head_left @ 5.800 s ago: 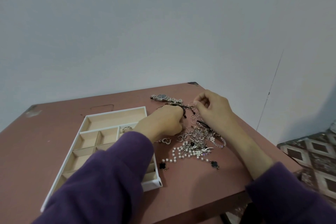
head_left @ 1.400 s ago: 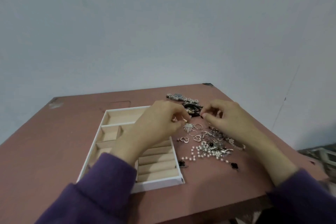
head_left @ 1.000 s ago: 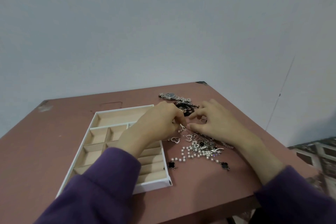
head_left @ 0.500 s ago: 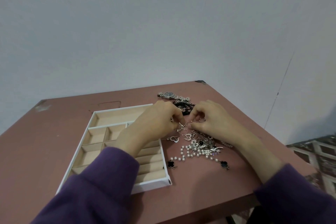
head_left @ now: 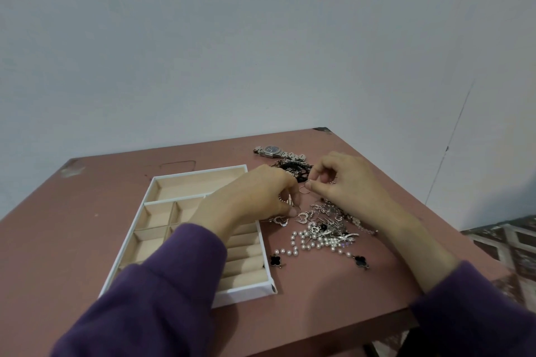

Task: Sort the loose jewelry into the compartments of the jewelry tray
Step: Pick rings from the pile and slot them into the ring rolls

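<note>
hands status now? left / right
Left hand: closed, pinching small silver pieces beside the tray; exact items unclear.
Right hand: closed, fingertips pinching a thin ring.

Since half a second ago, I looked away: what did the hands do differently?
The right hand lifted slightly from the pile, pinching a small ring; the left hand kept its grip closed on a silver piece. The watch, pearl strand and tray stayed put.

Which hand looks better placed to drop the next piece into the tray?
Probably the left hand: it hangs beside the white compartment tray, fingers closed on a silver piece; the right hand is farther off.
</note>
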